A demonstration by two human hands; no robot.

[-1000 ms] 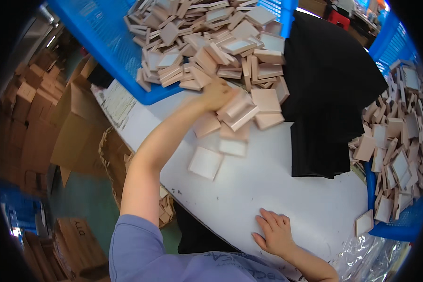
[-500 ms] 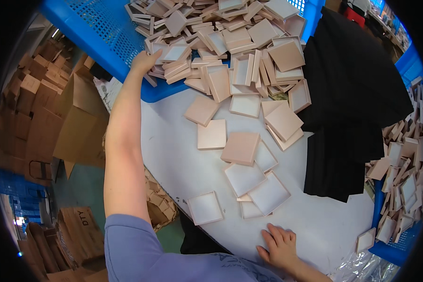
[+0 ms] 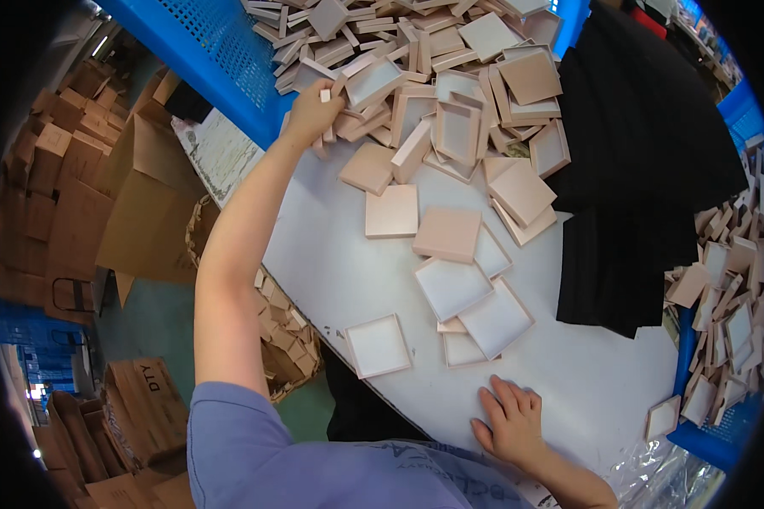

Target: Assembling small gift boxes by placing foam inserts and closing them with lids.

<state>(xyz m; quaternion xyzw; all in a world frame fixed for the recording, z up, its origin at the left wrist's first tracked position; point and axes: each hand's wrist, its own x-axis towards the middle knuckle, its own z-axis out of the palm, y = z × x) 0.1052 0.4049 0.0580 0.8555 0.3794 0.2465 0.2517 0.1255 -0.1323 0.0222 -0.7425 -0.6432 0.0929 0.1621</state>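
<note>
In the head view, the left hand (image 3: 314,112) is at the far left of the white table (image 3: 331,271), at the near left edge of a heap of shallow pink boxes (image 3: 454,61). Its fingers are bent in against the boxes there, one small pale edge showing between them; whether it grasps a box or only touches it, I cannot tell. The heap spills out of a blue crate (image 3: 216,72) onto the tabletop.

The right hand (image 3: 514,424) rests palm down on the near part of the table, released, its fingers loosely spread. Just beyond it, an overlapping cluster of white-lined trays (image 3: 498,320) lies below a pink box turned face down (image 3: 447,234). A single open tray (image 3: 378,346) lies apart to the left, near the table edge.

Black stacked material (image 3: 611,271) stands right of the heap. Farther right, a second blue crate (image 3: 711,448) holds more boxes, with one pale box (image 3: 663,418) at its near left corner and clear plastic (image 3: 658,475) nearer still. Cardboard cartons (image 3: 148,204) stand on the left.
</note>
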